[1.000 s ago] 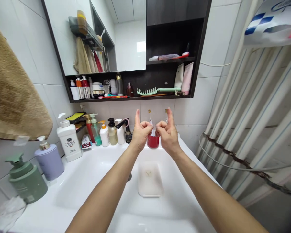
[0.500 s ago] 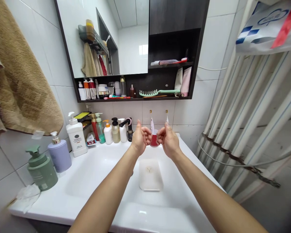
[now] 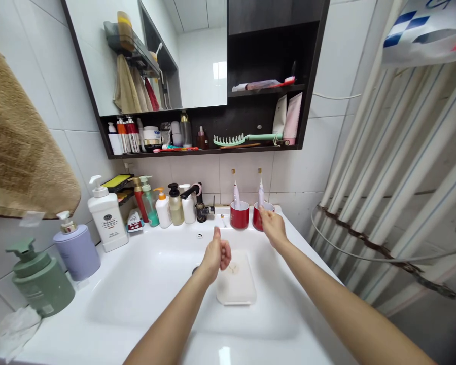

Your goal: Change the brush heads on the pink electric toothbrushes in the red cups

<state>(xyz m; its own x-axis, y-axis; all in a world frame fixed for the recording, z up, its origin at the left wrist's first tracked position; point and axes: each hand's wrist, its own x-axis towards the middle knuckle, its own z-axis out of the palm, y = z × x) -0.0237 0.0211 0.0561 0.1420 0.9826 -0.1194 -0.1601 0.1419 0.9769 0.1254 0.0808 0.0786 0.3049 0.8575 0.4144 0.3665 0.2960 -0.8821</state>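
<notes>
My left hand point(image 3: 217, 257) is over the white sink basin point(image 3: 147, 284), thumb up and fingers curled, with nothing visible in it. Below and beside it a pale, translucent rectangular tray point(image 3: 237, 289) lies in the basin. My right hand point(image 3: 274, 228), its fingers drawn in, overlaps the front of the right red cup point(image 3: 256, 219); I cannot tell whether it touches. No object shows in that hand. A pale pink electric toothbrush point(image 3: 261, 192) stands in that cup. The left red cup point(image 3: 239, 217) holds a similar toothbrush point(image 3: 236, 195).
A black faucet point(image 3: 200, 203) and several pump bottles point(image 3: 176, 205) line the back ledge. Larger bottles, white point(image 3: 108, 218), purple point(image 3: 76, 248) and green point(image 3: 43, 284), stand left. A dark mirror cabinet point(image 3: 208, 153) hangs above. White pipes point(image 3: 406, 167) run along the right.
My hands have moved apart: the left came down and nearer, the right shifted slightly right, in front of the right cup. Both red cups are now plainly visible. The view has shifted slightly.
</notes>
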